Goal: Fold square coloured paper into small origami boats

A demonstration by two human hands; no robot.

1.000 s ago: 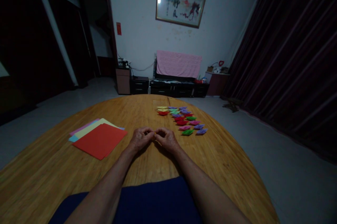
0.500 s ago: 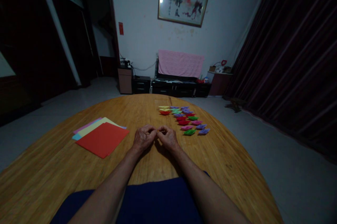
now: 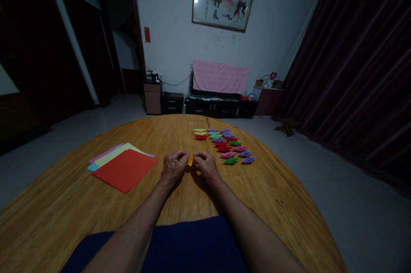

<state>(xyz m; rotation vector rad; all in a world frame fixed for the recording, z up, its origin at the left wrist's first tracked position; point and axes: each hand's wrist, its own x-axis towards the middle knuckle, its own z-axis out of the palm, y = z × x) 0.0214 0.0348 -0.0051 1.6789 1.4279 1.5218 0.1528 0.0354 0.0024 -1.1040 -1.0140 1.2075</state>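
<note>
Between my two hands is a small folded piece of yellow-orange paper (image 3: 190,161), mostly covered by the fingers. My left hand (image 3: 174,166) pinches its left side, and my right hand (image 3: 206,166) pinches its right side. Both hands are just above the middle of the round wooden table (image 3: 269,204). To the right and beyond them stand rows of small folded paper boats (image 3: 224,149) in red, green, pink, purple and yellow. Left of my left hand lies a stack of paper sheets (image 3: 125,170), red on top, with yellow, blue and purple edges showing beneath.
A dark low cabinet (image 3: 221,109) stands against the far wall, with a pink cloth (image 3: 220,77) draped over a screen on it. Above hangs a framed picture (image 3: 223,4). Dark curtains (image 3: 346,63) hang on the right.
My hands have moved slightly apart, and the yellow-orange paper now shows between the fingertips. The boats and the sheets have stayed where they were.
</note>
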